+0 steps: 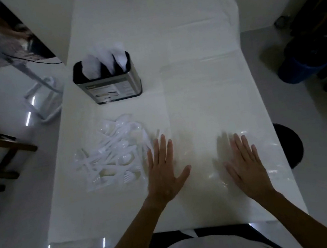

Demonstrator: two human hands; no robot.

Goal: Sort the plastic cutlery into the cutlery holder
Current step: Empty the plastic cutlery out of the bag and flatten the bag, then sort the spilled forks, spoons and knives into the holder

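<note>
A loose pile of white plastic cutlery (110,153) lies on the white covered surface (207,96) at about 8 o'clock from its middle. The pieces are glossy and half translucent, crossed over one another at all angles. Rounded spoon bowls show towards the far side of the heap and short fork tines along its near edge; whether there are knives among them cannot be told in the dim light. Beyond the pile, at about 10 o'clock and well apart from it, the oblong brushed-metal cutlery holder (110,89) stands upright. It has a black inner lining, a printed label on its near face and three compartments in a row, each with a crumpled white paper sticking out of its top. The left hand (165,170) lies palm down at about 6 o'clock, just beside the right edge of the pile. Its grip is apart, fingers straight and thumb spread, holding nothing. The right hand (245,164) lies flat at about 5 o'clock, its grip likewise apart and bare. A round black stool (291,143) stands off the surface at 3 o'clock, and a blue bin (299,70) at 2 o'clock.
</note>
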